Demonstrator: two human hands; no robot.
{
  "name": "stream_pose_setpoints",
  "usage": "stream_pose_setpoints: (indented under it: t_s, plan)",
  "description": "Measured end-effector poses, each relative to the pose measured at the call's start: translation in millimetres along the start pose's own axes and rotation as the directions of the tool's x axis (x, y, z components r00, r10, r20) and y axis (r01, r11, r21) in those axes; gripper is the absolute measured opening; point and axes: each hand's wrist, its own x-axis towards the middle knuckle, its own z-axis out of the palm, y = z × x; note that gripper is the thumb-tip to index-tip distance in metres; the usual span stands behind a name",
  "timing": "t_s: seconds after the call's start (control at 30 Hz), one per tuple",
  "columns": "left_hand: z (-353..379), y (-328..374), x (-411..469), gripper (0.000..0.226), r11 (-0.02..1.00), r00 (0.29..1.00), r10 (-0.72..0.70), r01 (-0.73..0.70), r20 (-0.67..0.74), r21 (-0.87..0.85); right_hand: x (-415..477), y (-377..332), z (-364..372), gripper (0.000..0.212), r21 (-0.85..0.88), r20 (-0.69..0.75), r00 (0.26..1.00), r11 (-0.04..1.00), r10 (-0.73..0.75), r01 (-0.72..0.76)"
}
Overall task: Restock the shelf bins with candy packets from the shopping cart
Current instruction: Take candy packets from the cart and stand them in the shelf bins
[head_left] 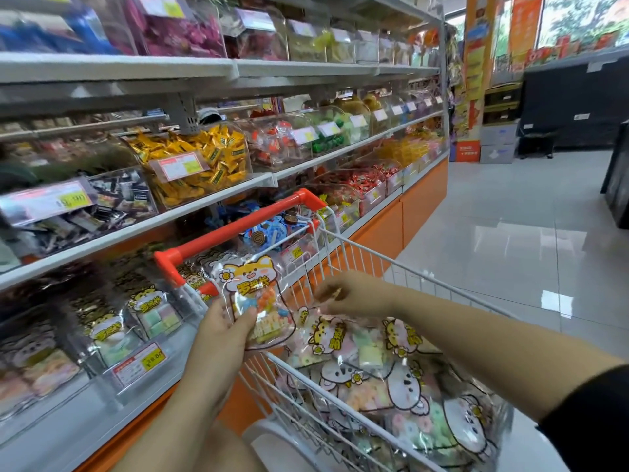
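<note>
Pickup step: the left hand [223,330] grasps one candy packet [260,294] in its fingers above the cart [412,269], the right hand [345,294] curls over the cart's packets [343,345] with grip unconfirmed, and the next move requires carrying the held packet left into the shelf bin [136,366].

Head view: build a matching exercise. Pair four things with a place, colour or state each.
1. left hand
2. right hand
3. cart handle
4. gold candy bin

A. orange-red
B. over the packets in the shopping cart
C. on the middle shelf
D. holding a cat-print packet

Pairs: 1-D, 2-B, 3-A, 4-C.
</note>
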Motion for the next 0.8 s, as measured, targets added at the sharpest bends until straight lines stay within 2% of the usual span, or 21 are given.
stream_pose_setpoints:
  t_s: [0.07, 0.13, 0.2, 0.3, 0.33, 0.4, 0.43, 0.5, 0.53, 0.63, 0.67, 0.7, 0.8]
  plan:
    - [-5, 2, 1, 0.067, 1.0, 1.0, -0.007, 0.007, -0.006, -0.007, -4, 8, -4, 0.039, -0.24, 0.08, 0.995, 0.97, 0.064, -0.044]
    - [-3, 11, -5, 0.046, 1.0, 1.0, 0.005, -0.005, 0.0, -0.007, -14, 14, -1, 0.036, -0.386, 0.264, 0.956, 0.922, 0.127, -0.016]
    - [0, 17, -7, 0.039, 1.0, 1.0, 0.023, -0.023, 0.0, 0.002, -25, 15, -3, 0.029, -0.38, 0.371, 0.919, 0.925, 0.135, 0.018]
    - [3, 19, -7, 0.062, 0.998, 0.999, 0.042, -0.041, -0.011, 0.04, -27, 9, -19, 0.02, -0.337, 0.45, 0.881, 0.941, 0.147, 0.015]
    - [4, 18, -6, 0.062, 0.998, 0.999, 0.046, -0.045, -0.007, 0.045, -22, 8, -24, 0.02, -0.329, 0.403, 0.905, 0.944, 0.137, 0.003]
    - [5, 16, -4, 0.052, 0.996, 0.999, 0.045, -0.045, -0.005, 0.074, -2, 18, -27, 0.024, -0.332, 0.218, 0.969, 0.942, 0.117, -0.039]
    - [6, 17, -5, 0.044, 0.997, 0.999, 0.038, -0.038, -0.002, 0.073, 11, 27, -24, 0.029, -0.35, 0.144, 0.981, 0.934, 0.132, -0.075]
    - [4, 18, -5, 0.033, 0.999, 1.0, 0.023, -0.023, -0.011, 0.03, 37, 43, -14, 0.045, -0.388, 0.088, 0.972, 0.906, 0.216, -0.166]
    - [3, 18, -5, 0.041, 1.0, 1.0, 0.02, -0.02, -0.015, 0.018, 49, 50, -6, 0.055, -0.39, 0.089, 0.957, 0.893, 0.277, -0.223]
    - [-1, 8, 3, 0.087, 1.0, 0.999, -0.027, 0.027, -0.025, -0.003, 76, 63, 17, 0.081, -0.378, 0.084, 0.906, 0.855, 0.414, -0.355]
    - [-3, 5, 5, 0.093, 0.999, 0.999, -0.039, 0.039, -0.033, -0.002, 82, 63, 21, 0.085, -0.396, 0.072, 0.895, 0.836, 0.44, -0.379]
    - [-4, 4, 7, 0.092, 0.998, 0.998, -0.059, 0.058, -0.038, -0.019, 88, 63, 24, 0.086, -0.414, 0.051, 0.891, 0.821, 0.451, -0.392]
    - [-2, 10, 4, 0.053, 0.997, 0.997, -0.07, 0.07, -0.026, -0.02, 98, 59, 24, 0.094, -0.348, 0.011, 0.879, 0.826, 0.476, -0.443]
